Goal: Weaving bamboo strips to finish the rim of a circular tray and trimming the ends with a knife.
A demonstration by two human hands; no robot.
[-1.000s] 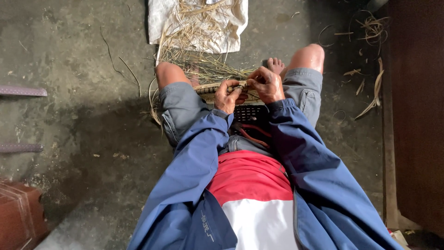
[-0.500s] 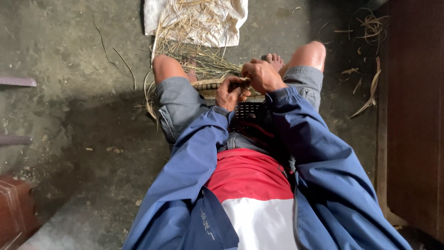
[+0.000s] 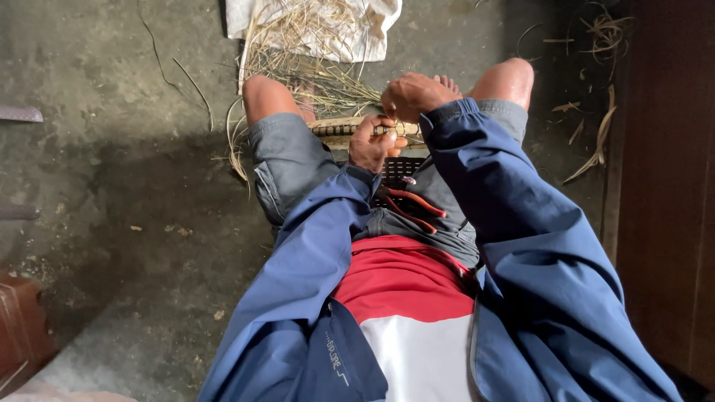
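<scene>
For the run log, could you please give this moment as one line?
left hand: grips woven strip | right hand: raised above strip, grip unclear | straw: on cloth beyond knees | pliers: on lap

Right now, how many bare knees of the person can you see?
2. The left knee is beside the straw pile, left of the left hand. The right knee is to the right of the right hand. Neither is hidden.
</scene>
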